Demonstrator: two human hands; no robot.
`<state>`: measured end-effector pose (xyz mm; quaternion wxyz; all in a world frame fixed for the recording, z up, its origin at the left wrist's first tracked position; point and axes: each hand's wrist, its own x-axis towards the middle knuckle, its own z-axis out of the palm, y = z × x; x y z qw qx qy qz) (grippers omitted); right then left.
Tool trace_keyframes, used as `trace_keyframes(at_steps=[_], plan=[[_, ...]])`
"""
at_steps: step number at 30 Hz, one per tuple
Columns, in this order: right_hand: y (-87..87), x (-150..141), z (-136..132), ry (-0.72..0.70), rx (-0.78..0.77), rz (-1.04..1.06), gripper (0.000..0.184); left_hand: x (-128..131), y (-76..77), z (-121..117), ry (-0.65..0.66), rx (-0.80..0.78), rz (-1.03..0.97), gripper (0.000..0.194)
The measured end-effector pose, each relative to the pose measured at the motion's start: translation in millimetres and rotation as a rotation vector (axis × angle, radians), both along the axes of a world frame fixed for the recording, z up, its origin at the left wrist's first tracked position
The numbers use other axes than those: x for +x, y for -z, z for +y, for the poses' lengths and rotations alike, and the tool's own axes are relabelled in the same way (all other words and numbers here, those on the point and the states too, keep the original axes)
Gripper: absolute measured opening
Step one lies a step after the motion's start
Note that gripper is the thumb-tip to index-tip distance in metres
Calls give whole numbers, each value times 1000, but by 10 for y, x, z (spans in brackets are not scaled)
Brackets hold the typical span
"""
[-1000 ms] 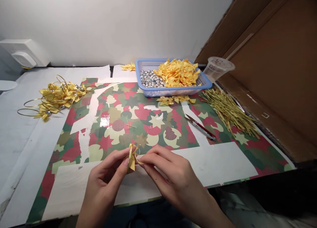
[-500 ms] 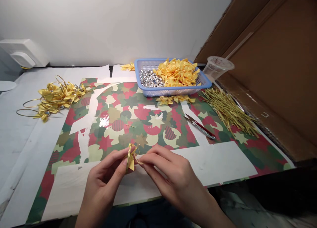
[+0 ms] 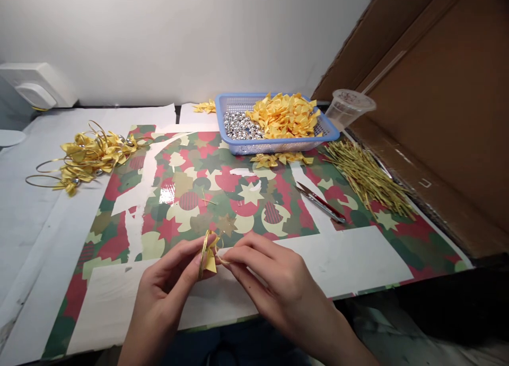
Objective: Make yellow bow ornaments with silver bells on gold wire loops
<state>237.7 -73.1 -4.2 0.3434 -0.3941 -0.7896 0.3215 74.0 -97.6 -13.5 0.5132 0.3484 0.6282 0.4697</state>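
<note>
My left hand (image 3: pixel 163 284) pinches a small yellow ribbon bow (image 3: pixel 209 262) between thumb and fingers, with a loop of gold wire (image 3: pixel 204 254) standing up through it. My right hand (image 3: pixel 274 278) sits just beside it, its thumb and forefinger closed on the thin wire end (image 3: pixel 225 261) at the bow. Both hands hover over the white-taped edge of a patterned camouflage-and-stars paper mat (image 3: pixel 238 207). Part of the bow is hidden behind my left fingers.
A blue plastic basket (image 3: pixel 274 148) holds silver bells and yellow ribbon bows. Gold-wired bows (image 3: pixel 91 156) lie heaped at left, gold wire ties (image 3: pixel 368 177) at right. Red-handled snips (image 3: pixel 320 202), a clear plastic cup (image 3: pixel 350 109) and a cardboard sheet (image 3: pixel 437 116) stand nearby.
The wire loop now leans further left at the bow, and both hands have shifted slightly left. The hands keep hold of the bow and wire.
</note>
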Motion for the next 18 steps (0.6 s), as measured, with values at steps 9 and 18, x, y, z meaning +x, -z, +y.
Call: trace_keyframes(at_steps=[9,18], plan=[[12,-5,4,-16,-13,18,18,1,-24,15,-24,2,-37,25],[-8,-1,10,-26,-2,10,18,4,-27,18,-29,0,-57,24]])
